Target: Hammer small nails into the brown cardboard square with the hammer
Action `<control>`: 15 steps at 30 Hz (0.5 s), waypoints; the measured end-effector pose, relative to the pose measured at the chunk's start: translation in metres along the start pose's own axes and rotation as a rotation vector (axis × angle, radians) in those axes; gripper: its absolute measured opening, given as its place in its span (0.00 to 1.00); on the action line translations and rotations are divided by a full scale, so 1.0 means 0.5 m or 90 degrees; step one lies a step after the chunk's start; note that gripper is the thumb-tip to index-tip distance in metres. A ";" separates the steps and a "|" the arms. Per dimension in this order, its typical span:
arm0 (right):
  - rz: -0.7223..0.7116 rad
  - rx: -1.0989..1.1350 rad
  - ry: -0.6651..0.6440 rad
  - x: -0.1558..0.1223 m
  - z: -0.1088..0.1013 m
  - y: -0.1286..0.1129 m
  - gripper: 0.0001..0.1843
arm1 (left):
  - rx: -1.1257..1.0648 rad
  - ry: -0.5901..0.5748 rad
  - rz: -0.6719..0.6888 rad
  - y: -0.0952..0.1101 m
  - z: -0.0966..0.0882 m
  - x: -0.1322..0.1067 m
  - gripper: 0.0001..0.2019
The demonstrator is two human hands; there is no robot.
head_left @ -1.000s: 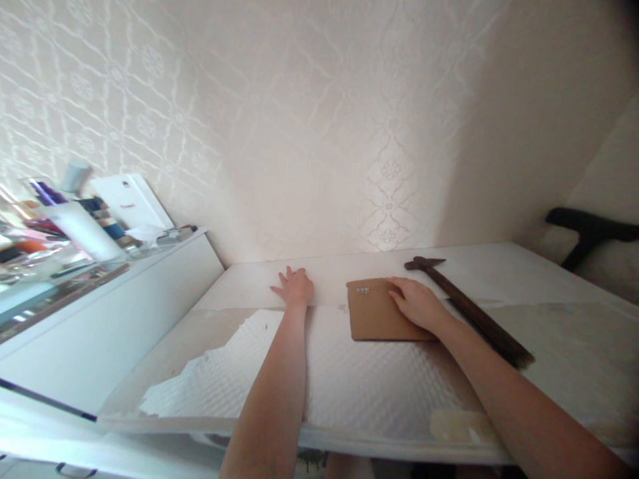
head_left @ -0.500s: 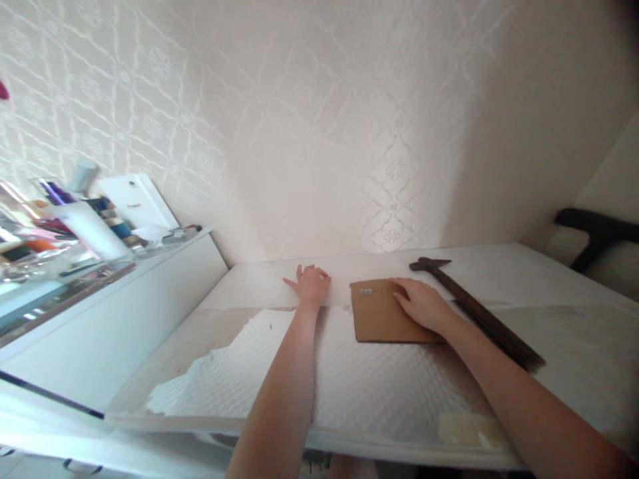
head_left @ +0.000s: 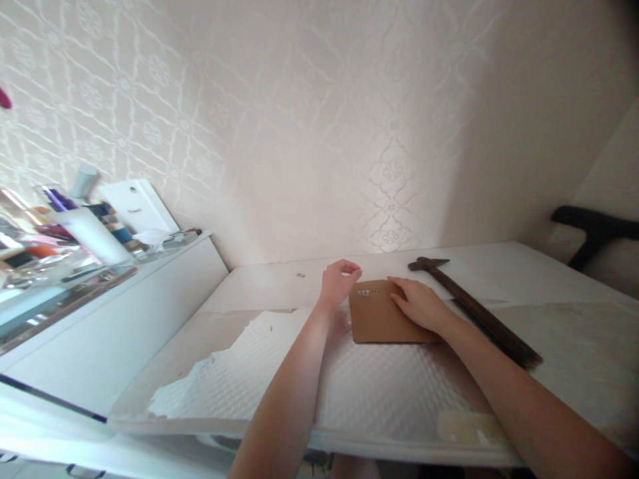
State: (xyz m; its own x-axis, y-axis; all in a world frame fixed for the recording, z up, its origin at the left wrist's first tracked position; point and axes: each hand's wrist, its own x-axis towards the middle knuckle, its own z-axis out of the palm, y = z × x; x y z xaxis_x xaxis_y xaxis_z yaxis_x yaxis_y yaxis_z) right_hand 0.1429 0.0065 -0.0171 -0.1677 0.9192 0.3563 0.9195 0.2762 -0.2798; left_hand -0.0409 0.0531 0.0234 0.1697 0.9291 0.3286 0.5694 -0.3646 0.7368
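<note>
A brown cardboard piece [head_left: 374, 316] lies on the white table [head_left: 524, 273], with a few small silver nails [head_left: 363, 292] near its far left corner. My right hand [head_left: 419, 303] rests flat on the cardboard's right side, fingers stretched out. My left hand [head_left: 338, 281] hovers just left of the cardboard's far corner, raised, with the fingers curled toward the thumb in a pinch; whether anything is in them is too small to see. A dark wooden-handled hammer [head_left: 469, 309] lies on the table right of my right hand.
White textured sheet [head_left: 349, 379] covers the near table, torn at the left. A tiny dark object [head_left: 300, 275] lies on the table near the wall. A white cabinet [head_left: 124, 293] at left carries bottles and clutter [head_left: 84, 226]. A dark chair back [head_left: 594, 229] stands at the right.
My left hand lifted off the table, moved right toward the cardboard's nails and curled into a pinch. My right hand stayed on the cardboard.
</note>
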 end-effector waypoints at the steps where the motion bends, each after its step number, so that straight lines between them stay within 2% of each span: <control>1: 0.004 0.003 -0.005 0.000 0.000 0.000 0.22 | -0.030 -0.015 0.012 0.003 0.009 -0.003 0.09; 4: 0.013 0.010 -0.014 0.000 -0.001 -0.002 0.23 | -0.085 -0.068 0.036 0.005 0.026 -0.010 0.09; 11: 0.016 -0.001 -0.018 -0.002 -0.005 -0.008 0.24 | -0.141 -0.098 -0.047 0.006 0.029 -0.015 0.08; 15: 0.021 -0.004 -0.023 -0.002 -0.006 -0.009 0.25 | -0.112 -0.150 -0.038 0.003 0.036 -0.017 0.09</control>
State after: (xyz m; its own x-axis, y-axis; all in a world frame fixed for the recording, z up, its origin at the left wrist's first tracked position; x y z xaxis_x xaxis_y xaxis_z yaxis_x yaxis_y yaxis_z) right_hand 0.1401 0.0038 -0.0137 -0.1498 0.9372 0.3149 0.9271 0.2439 -0.2847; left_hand -0.0271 0.0457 0.0113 0.3338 0.9306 0.1500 0.4394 -0.2945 0.8486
